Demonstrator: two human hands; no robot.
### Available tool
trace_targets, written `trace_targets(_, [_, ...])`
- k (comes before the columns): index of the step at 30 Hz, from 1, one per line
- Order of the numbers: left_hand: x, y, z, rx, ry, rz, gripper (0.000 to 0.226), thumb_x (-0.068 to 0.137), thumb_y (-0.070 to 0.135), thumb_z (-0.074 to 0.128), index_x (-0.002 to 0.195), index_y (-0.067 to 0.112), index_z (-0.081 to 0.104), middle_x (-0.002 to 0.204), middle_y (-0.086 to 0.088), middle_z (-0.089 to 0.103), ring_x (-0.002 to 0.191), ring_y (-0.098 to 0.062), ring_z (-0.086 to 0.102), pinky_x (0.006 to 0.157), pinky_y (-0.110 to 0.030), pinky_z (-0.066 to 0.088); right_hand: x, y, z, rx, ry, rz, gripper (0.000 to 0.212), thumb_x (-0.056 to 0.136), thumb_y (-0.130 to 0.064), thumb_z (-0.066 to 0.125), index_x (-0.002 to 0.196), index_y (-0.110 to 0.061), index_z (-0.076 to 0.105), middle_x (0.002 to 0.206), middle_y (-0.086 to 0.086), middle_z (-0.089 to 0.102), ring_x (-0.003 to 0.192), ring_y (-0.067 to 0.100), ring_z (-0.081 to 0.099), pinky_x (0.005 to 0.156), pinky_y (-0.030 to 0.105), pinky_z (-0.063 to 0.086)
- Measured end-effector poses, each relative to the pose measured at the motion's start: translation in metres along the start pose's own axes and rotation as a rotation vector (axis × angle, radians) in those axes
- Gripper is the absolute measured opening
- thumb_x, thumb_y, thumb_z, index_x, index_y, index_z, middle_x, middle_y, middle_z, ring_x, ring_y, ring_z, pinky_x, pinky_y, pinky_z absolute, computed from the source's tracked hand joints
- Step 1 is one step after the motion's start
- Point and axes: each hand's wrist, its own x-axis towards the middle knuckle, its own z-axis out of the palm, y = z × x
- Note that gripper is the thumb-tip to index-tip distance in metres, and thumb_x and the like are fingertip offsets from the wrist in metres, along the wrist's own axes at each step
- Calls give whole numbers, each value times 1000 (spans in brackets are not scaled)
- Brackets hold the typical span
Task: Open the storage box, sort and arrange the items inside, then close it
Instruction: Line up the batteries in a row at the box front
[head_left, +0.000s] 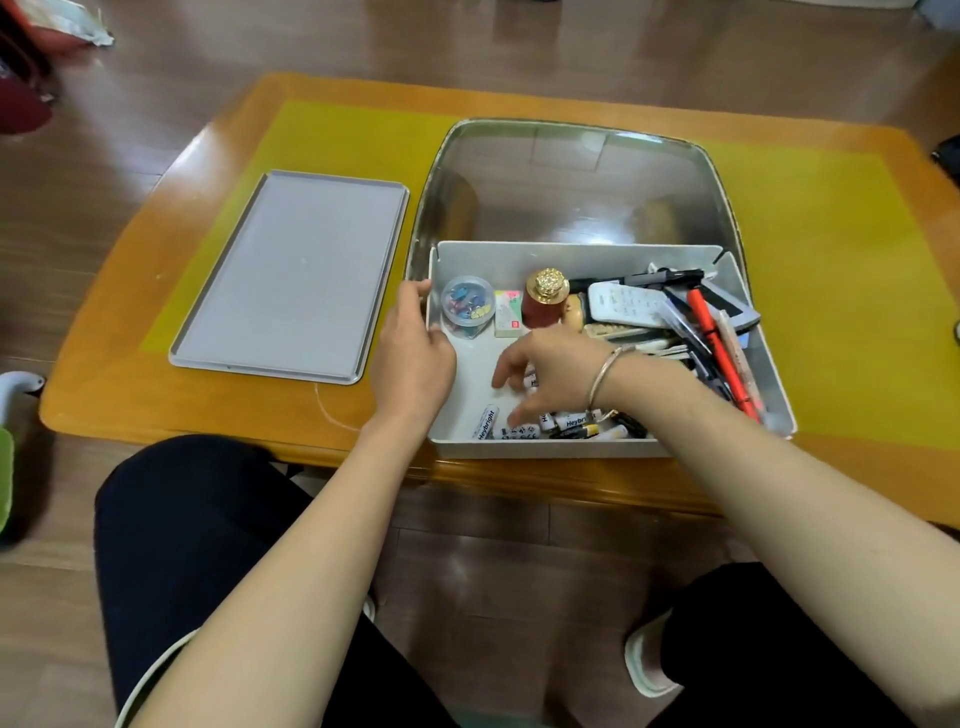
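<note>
Left hand (415, 353) grips the one open grey plastic storage box (540, 448); right hand (550, 374), fingers spread, touches perhaps six white batteries (485, 422); one grey lid (296, 275) lies beside.

Left hand (415, 348) grips the open storage box (545, 448) wall; right hand (550, 374) reaches among batteries (485, 422) inside.

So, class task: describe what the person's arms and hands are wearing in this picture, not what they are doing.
Both forearms are bare, with no sleeves in view. The right wrist carries a thin silver bangle. The left hand and right hand show no gloves or visible rings.
</note>
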Motion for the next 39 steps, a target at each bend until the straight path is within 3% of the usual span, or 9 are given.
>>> trace_targets(7, [0, 0, 2, -89, 8, -16, 34, 94, 9, 53, 124, 21, 46, 123, 3, 58, 98, -5, 51, 59, -12, 39, 28, -10, 32, -18, -87, -61, 29, 74, -22, 73, 103, -24, 69, 99, -1, 57, 84, 12, 50, 76, 24, 43])
trace_targets(12, [-1, 2, 1, -144, 4, -8, 34, 93, 6, 52, 122, 21, 45, 121, 5, 57, 100, -6, 52, 64, -12, 42, 36, -12, 39, -83, -106, -55, 16, 78, -11, 65, 92, -19, 69, 88, -2, 46, 80, 18, 49, 69, 25, 38])
trace_targets(18, [-1, 4, -1, -157, 5, -9, 33, 93, 8, 53, 124, 19, 46, 122, 3, 56, 104, -7, 52, 67, -10, 41, 39, -3, 34, -155, -1, 51, 17, 76, -31, 71, 84, -17, 65, 89, 3, 55, 84, 25, 56, 68, 29, 44])
trace_targets(22, [4, 2, -11, -105, -153, 29, 34, 97, 19, 50, 130, 21, 41, 127, 2, 54, 104, -8, 52, 68, -13, 42, 41, 5, 26, -137, 124, 95, 23, 78, -33, 71, 86, -12, 66, 93, 9, 64, 89, 26, 57, 76, 33, 49])
trace_targets(25, [9, -1, -25, -2, -258, 70, 34, 99, 29, 48, 132, 24, 40, 128, 4, 55, 100, -6, 51, 71, -17, 44, 40, -1, 23, 67, 184, 154, 21, 73, -31, 76, 83, -14, 67, 79, 1, 64, 75, 15, 55, 70, 26, 45])
trace_targets(29, [11, -5, -45, 149, -439, 156, 56, 94, 39, 56, 143, 29, 30, 132, 7, 55, 95, -5, 51, 74, -21, 46, 41, -14, 29, 340, 165, 204, 21, 76, -27, 73, 94, -24, 63, 64, -5, 65, 54, 8, 62, 59, 20, 49])
trace_targets(32, [8, -10, -56, 231, -482, 191, 66, 92, 42, 56, 148, 34, 21, 119, 8, 60, 79, -3, 53, 70, -20, 46, 45, -21, 36, 396, 84, 196, 16, 83, -27, 68, 98, -22, 66, 59, -6, 64, 39, 4, 57, 47, 15, 47])
trace_targets(34, [3, -13, -59, 240, -509, 198, 71, 92, 44, 57, 149, 37, 15, 105, 11, 59, 78, -5, 55, 72, -25, 52, 47, -22, 38, 427, 15, 211, 17, 85, -28, 67, 99, -19, 66, 63, -2, 69, 40, 5, 60, 39, 13, 43])
trace_targets(39, [1, -19, -64, 128, -562, 174, 75, 90, 43, 59, 150, 38, 15, 85, 14, 57, 79, -6, 57, 68, -14, 45, 48, -23, 38, 403, -105, 230, 26, 78, -9, 71, 102, -17, 65, 71, 7, 73, 50, 11, 66, 49, 21, 53])
